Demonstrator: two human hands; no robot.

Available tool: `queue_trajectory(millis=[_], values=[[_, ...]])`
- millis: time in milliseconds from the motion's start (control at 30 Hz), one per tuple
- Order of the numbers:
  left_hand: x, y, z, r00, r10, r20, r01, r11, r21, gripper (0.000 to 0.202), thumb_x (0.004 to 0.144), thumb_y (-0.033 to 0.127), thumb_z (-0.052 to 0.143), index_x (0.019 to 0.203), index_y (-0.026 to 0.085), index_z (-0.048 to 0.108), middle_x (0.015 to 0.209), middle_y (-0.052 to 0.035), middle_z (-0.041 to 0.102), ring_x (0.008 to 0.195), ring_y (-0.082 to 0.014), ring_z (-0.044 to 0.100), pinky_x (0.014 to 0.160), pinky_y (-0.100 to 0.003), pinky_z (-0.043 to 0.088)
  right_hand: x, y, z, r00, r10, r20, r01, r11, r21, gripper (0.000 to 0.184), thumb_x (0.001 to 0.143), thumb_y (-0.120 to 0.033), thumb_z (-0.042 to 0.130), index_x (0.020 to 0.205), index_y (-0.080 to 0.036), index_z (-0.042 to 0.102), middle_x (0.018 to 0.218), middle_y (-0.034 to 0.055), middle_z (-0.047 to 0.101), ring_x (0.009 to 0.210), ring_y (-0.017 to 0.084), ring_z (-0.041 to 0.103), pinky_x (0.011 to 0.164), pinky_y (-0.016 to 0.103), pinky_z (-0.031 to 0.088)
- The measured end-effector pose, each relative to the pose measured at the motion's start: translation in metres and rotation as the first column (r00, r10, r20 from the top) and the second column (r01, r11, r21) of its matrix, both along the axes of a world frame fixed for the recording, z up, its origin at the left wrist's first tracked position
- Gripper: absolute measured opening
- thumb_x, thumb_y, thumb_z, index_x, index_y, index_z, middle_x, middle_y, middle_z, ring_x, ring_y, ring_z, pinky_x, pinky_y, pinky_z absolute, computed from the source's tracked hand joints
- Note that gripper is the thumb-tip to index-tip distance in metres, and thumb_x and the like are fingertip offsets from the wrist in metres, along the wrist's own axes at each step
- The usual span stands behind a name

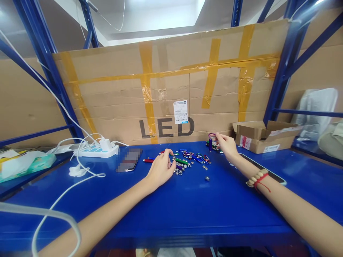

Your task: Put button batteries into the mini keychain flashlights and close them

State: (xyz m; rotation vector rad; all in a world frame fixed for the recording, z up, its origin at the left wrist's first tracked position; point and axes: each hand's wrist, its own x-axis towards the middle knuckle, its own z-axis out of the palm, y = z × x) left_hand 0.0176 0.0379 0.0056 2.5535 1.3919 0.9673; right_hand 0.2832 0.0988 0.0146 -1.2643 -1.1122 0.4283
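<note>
My right hand (227, 145) is closed at the fingertips on a small purple flashlight (210, 144) with a purple carabiner clip (212, 135) at its top. The flashlight hangs upright near the back of the blue table, beside a few dark and green pieces. My left hand (162, 167) lies over the left side of a pile of small parts, fingers loosely bent and apart. Around it are a red tube (148, 160), a green tube (181, 161) and several small silver caps (180, 171). Coloured carabiner clips (203, 158) lie to the right in the pile. What is under my left fingers is partly hidden.
A phone (130, 160) lies left of the pile, and a white power strip (100, 150) with looping cables stands behind it. Another phone-like slab (264, 168) is under my right forearm. An open cardboard box (264, 144) sits back right. A cardboard sheet (118, 107) walls the back.
</note>
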Motion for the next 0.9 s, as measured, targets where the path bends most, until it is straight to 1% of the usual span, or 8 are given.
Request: queue_trajectory(millis=[100,233,300,400,500,667,800,900], values=[[-0.001,0.0,0.0,1.0,-0.002,-0.005,0.002,1.0,-0.003,0.015,0.085,0.023,0.041,0.099,0.02,0.038,0.062,0.0038,0.051,0.064,-0.019,0.054,0.069,-0.034,0.043,0.004,0.004,-0.003,0.994,0.023,0.105,-0.016,0.997,-0.07,0.035,0.085,-0.033,0.045,0.093,-0.009,0.07,0.074,0.0072,0.067,0.055,0.011,0.057,0.045,0.02,0.049],[-0.001,0.001,-0.001,1.0,0.003,0.002,-0.003,1.0,0.004,0.017,0.083,0.02,0.041,0.1,0.02,0.039,0.061,0.0038,0.051,0.064,-0.019,0.054,0.067,-0.033,0.043,0.012,0.007,-0.004,0.952,0.0,0.307,0.044,0.99,-0.134,0.031,0.086,-0.025,0.043,0.094,-0.01,0.069,0.079,0.0094,0.07,0.063,0.016,0.063,0.049,0.024,0.051],[-0.001,0.001,-0.002,1.0,0.002,0.002,-0.002,1.0,0.008,0.018,0.083,0.02,0.041,0.101,0.02,0.039,0.062,0.0036,0.051,0.064,-0.019,0.054,0.066,-0.032,0.043,0.015,0.006,-0.003,0.903,-0.03,0.429,0.1,0.985,-0.14,0.031,0.086,-0.024,0.043,0.095,-0.012,0.07,0.08,0.01,0.071,0.07,0.019,0.064,0.056,0.027,0.051],[-0.001,0.002,-0.002,1.0,0.001,-0.001,-0.001,1.0,0.005,0.018,0.083,0.02,0.041,0.101,0.02,0.039,0.062,0.0036,0.051,0.065,-0.0191,0.054,0.066,-0.032,0.043,0.017,0.003,-0.002,0.799,-0.073,0.597,0.19,0.972,-0.136,0.03,0.087,-0.026,0.044,0.094,-0.015,0.071,0.085,0.011,0.071,0.084,0.024,0.064,0.07,0.031,0.048],[-0.001,0.001,-0.002,1.0,0.006,-0.01,-0.006,1.0,-0.007,0.017,0.084,0.022,0.041,0.1,0.02,0.038,0.063,0.0034,0.051,0.066,-0.0197,0.055,0.067,-0.033,0.043,0.015,0.0,-0.003,0.703,-0.063,0.709,0.246,0.956,-0.159,0.03,0.088,-0.027,0.044,0.095,-0.019,0.071,0.089,0.011,0.071,0.089,0.026,0.064,0.071,0.032,0.045],[0.0,-0.001,0.0,1.0,0.018,-0.016,-0.019,1.0,-0.025,0.017,0.084,0.023,0.04,0.101,0.02,0.038,0.065,0.0028,0.051,0.068,-0.02,0.056,0.066,-0.032,0.044,0.008,-0.002,-0.009,0.59,-0.01,0.807,0.314,0.924,-0.218,0.025,0.084,-0.032,0.051,0.09,-0.021,0.073,0.092,0.0104,0.07,0.088,0.027,0.064,0.065,0.032,0.044],[0.0,-0.001,0.001,1.0,0.017,-0.023,-0.018,0.999,-0.034,0.017,0.084,0.022,0.04,0.101,0.021,0.038,0.065,0.0031,0.051,0.066,-0.0191,0.056,0.065,-0.031,0.043,0.006,-0.004,-0.007,0.549,0.009,0.836,0.361,0.899,-0.247,0.02,0.079,-0.034,0.057,0.082,-0.024,0.074,0.089,0.0077,0.071,0.086,0.026,0.064,0.062,0.03,0.045],[-0.001,-0.001,0.001,1.0,0.016,-0.015,-0.017,0.999,-0.031,0.017,0.084,0.022,0.04,0.101,0.021,0.038,0.065,0.0032,0.051,0.065,-0.0187,0.055,0.065,-0.031,0.043,0.006,-0.005,-0.005,0.532,0.014,0.847,0.39,0.883,-0.26,0.017,0.075,-0.033,0.06,0.078,-0.023,0.074,0.086,0.0082,0.07,0.084,0.025,0.065,0.061,0.029,0.044]])
